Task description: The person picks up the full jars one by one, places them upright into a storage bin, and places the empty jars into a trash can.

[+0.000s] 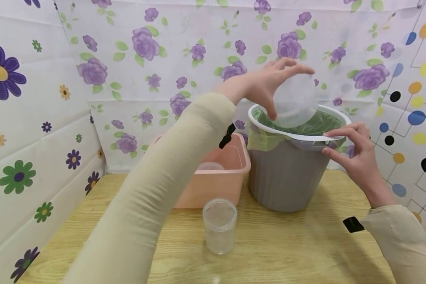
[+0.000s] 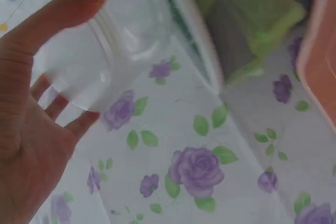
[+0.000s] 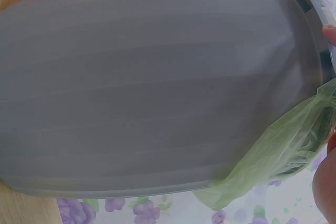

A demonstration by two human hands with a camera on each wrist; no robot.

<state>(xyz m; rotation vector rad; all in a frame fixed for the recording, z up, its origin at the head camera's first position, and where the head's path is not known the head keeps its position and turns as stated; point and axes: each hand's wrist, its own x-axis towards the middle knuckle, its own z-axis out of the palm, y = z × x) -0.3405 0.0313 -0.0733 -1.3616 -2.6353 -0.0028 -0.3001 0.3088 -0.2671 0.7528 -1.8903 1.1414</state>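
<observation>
Visibly, the left hand (image 1: 263, 82) pinches a clear, rounded container (image 1: 297, 98), the right hand (image 1: 364, 158) a bin rim (image 1: 301, 137).

Floral back wall (image 1: 188, 35), wood-grain tabletop (image 1: 277, 244)

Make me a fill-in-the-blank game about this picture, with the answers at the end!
1. The left hand holds a clear container above a bin whose bag is ____.
2. The right hand grips the bin's rim, which is ____.
3. On the table, exactly ____ clear jar stands in front of the basket.

Missing words: green; white; one
</observation>
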